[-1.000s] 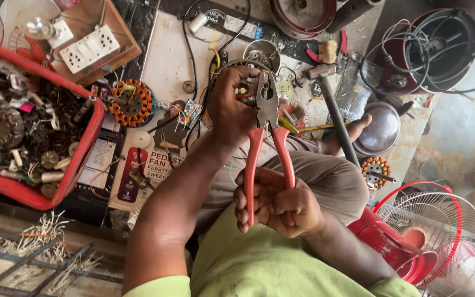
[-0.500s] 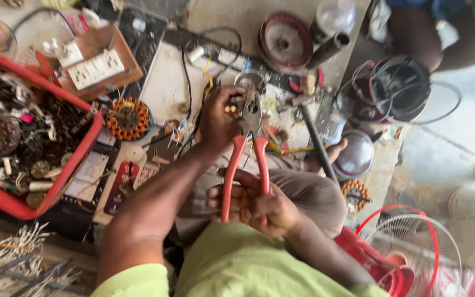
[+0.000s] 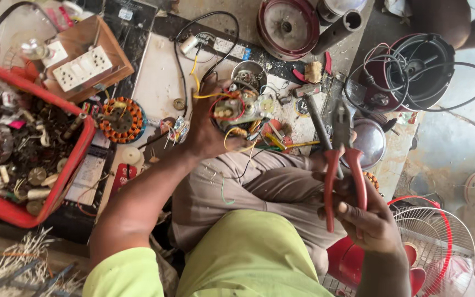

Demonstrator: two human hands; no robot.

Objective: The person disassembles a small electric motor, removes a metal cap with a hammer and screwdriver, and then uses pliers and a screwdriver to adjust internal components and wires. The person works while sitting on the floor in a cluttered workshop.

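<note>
**Pliers Drawn Back as a Wired Motor Part Is Held Up for Work**

A person seated on a workshop floor grips a small wired assembly (image 3: 236,113) in the left hand (image 3: 207,129), fingers wrapped tight around its near side, with yellow, red and green leads spilling out toward the lap. The right hand (image 3: 366,217) is closed around the red handles of a pair of pliers (image 3: 341,159), held well apart from the assembly, nose pointing away from the body; whether the tool's tip is shut cannot be told from this angle. By the look of it, the job stands between cuts or twists on the wiring. The next move would seem to call for bringing the nose across to a single lead while the left hand holds the part steady (the wires lie crowded, so picking the right one looks like the fiddly bit).

The floor is pale, stained concrete strewn with parts. A red tray (image 3: 56,190) of screws and scrap metal sits at the person's left, with a copper-wound stator (image 3: 121,120) just beside it and a wooden switchboard (image 3: 86,66) beyond. A round maroon housing (image 3: 287,25) lies further off, a dark fan motor casing (image 3: 419,69) trails black cable on the right, and a red-rimmed fan guard (image 3: 441,242) rests near the right knee.
</note>
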